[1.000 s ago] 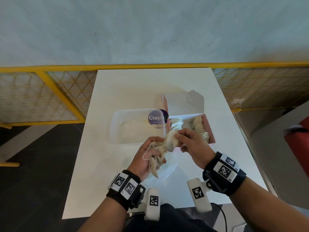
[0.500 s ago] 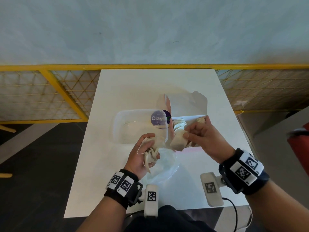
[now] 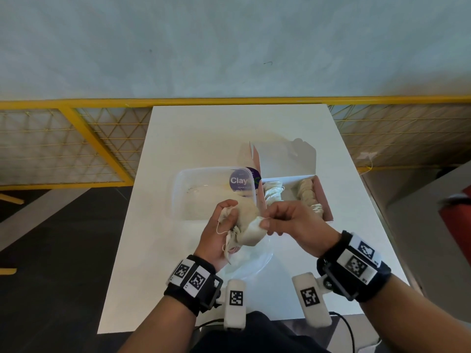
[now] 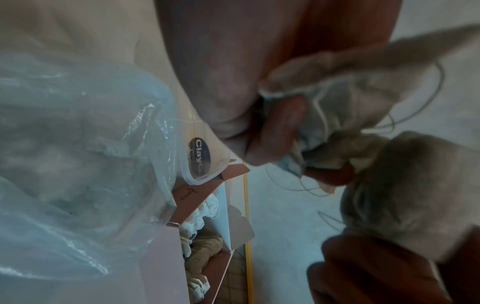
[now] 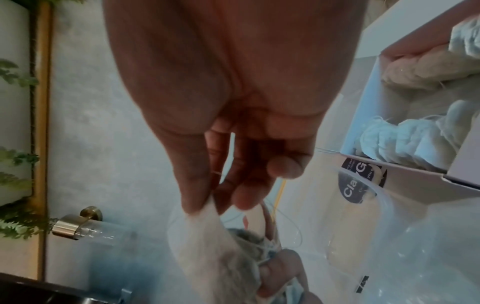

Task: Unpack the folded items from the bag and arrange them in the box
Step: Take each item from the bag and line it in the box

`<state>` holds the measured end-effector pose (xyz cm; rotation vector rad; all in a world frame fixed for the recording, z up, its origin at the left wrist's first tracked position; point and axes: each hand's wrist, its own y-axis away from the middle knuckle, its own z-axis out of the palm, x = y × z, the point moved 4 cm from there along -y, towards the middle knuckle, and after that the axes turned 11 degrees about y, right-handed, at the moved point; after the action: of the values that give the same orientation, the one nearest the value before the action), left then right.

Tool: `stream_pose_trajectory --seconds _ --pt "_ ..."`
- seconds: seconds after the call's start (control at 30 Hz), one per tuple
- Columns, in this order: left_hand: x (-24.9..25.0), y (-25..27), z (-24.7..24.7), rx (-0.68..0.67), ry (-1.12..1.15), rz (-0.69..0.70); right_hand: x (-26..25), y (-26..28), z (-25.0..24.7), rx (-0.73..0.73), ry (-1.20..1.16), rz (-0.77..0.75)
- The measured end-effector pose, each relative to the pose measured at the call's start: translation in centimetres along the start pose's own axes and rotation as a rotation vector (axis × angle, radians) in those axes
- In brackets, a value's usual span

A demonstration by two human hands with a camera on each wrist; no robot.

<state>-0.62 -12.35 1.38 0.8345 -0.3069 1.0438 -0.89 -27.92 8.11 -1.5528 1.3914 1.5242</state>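
Note:
My left hand (image 3: 228, 219) grips a bundle of small beige cloth pouches (image 3: 246, 229) with loose strings, held above the white table (image 3: 204, 138). My right hand (image 3: 266, 224) pinches the corner of one pouch at the bundle's right side. In the right wrist view, thumb and forefinger (image 5: 200, 197) nip the cloth (image 5: 207, 246). The left wrist view shows my fingers (image 4: 275, 131) curled round the gathered cloth (image 4: 350, 98). The open pink box (image 3: 322, 197) stands just behind my right hand and holds two rows of folded pouches (image 3: 274, 191). A crumpled clear plastic bag (image 3: 254, 261) lies under my hands.
A clear plastic tub (image 3: 193, 189) with a purple "Clay" sticker (image 3: 238, 180) sits against the box's left side. The box lid (image 3: 285, 159) stands upright behind it. A yellow mesh railing (image 3: 76, 138) runs behind and beside the table. A red object (image 3: 458, 217) is at the far right.
Half a second ago my right hand held a pouch at the box's front edge. It has come back to the bundle and pinches another pouch. My left hand has stayed gripping the bundle.

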Motion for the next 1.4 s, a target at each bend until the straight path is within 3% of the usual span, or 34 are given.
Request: stream_pose_trajectory --seconds 0.1,0.3,0.4,0.5,0.63,0.83,0.93,1.13,1.27,1.4 --pt "0.5 0.2 0.4 0.006 0.032 0.008 0.2 0.2 0.3 -0.033 -0.106 -0.004" --pt "0.5 0.7 1.9 -0.106 0.054 -0.005 2.8 -1.1 0.3 0.251 -0.313 0.121" --pt "0.4 0.8 2.2 -0.147 0.0 -0.003 3.7 -1.4 0.6 0.263 -0.394 0.181" --pt "0.2 0.7 1.9 -0.157 -0.002 -0.011 3.5 -1.3 0.9 0.207 -0.304 0.198" --pt "0.2 0.5 1.1 -0.114 0.009 -0.045 3.0 -1.3 -0.1 0.241 -0.278 0.209" --pt "0.3 0.3 -0.2 -0.104 0.046 -0.092 0.7 -0.8 -3.3 0.324 -0.305 0.088" --pt "0.3 0.5 -0.2 -0.092 0.051 -0.118 -0.3 -0.4 -4.9 0.387 -0.148 0.032" --pt "0.2 0.4 -0.5 -0.036 -0.253 -0.041 -1.6 -0.2 -3.9 0.179 0.039 -0.005" --pt "0.4 0.5 0.0 -0.048 -0.265 0.014 -1.4 -0.5 -1.6 0.025 0.092 0.017" --pt "0.2 -0.2 -0.6 0.029 -0.245 0.069 -0.6 -0.8 0.1 -0.019 0.134 0.015"
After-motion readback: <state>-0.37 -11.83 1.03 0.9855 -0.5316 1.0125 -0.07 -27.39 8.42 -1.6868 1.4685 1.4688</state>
